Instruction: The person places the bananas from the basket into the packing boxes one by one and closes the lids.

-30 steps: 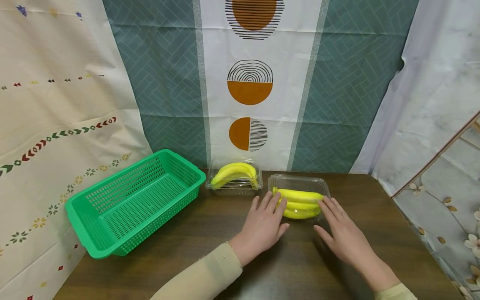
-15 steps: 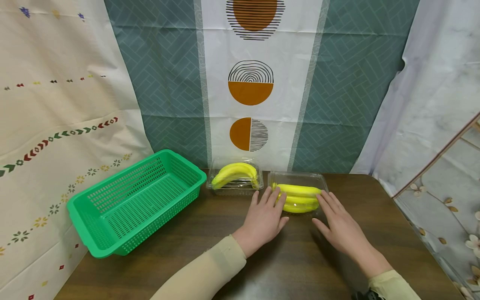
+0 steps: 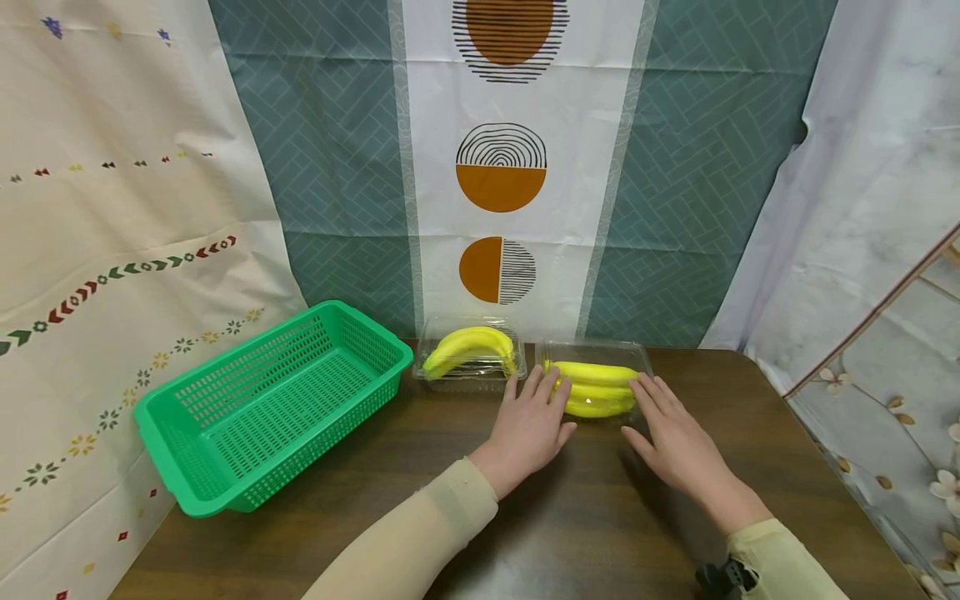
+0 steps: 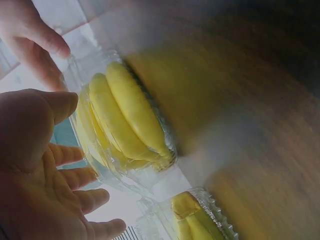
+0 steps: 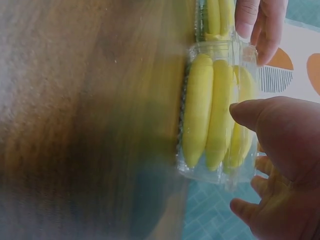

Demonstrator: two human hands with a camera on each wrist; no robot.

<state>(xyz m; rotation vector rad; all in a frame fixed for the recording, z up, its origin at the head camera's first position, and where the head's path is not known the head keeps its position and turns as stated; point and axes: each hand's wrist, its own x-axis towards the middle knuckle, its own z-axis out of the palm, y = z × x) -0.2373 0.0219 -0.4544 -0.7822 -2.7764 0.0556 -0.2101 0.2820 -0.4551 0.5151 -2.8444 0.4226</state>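
Note:
A clear plastic clamshell box (image 3: 600,351) with a bunch of yellow bananas (image 3: 596,390) inside stands toward the back of the table. My left hand (image 3: 528,421), its fingers spread and nearly straight, touches the box's left end. At the opposite end lie the extended fingers of my right hand (image 3: 675,437). Both thumbs point inward along the near side, as the left wrist view shows with the bananas (image 4: 125,112) between the hands. Just left of this box sits a second clear box (image 3: 468,385) holding another bunch of bananas (image 3: 468,343).
A green perforated basket (image 3: 273,417) stands on the left of the brown wooden table (image 3: 585,533). Patterned cloth (image 3: 502,283) hangs right behind the boxes, and more drapes close off both sides.
Both hands have moved away from me, and the nearer banana box has slid back with them, level with the second box. The basket and second box have stayed put.

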